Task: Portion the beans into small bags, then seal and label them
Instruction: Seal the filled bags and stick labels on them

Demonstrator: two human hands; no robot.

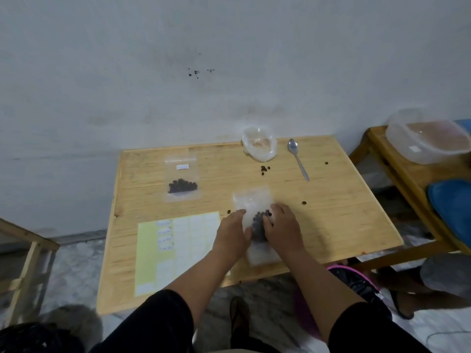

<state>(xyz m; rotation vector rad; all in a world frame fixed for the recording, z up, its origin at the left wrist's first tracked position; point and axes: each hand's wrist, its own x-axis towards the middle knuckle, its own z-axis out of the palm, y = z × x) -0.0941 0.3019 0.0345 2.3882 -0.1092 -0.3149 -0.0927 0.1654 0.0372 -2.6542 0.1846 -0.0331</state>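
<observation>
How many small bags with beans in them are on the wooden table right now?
2. A labelled bag lies flat at the table's far left, untouched. A second bag lies near the front edge under both hands, left hand and right hand. More may be hidden.

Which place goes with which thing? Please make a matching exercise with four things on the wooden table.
Things:
1. spoon
2. label sheet
3. labelled bag of beans
4. bag being filled

Places:
A. under both hands, middle of the table
B. near left corner
C. far right, beside the crumpled plastic bag
D. far left, lying flat alone

Pairs: 1-C, 2-B, 3-D, 4-A
</observation>
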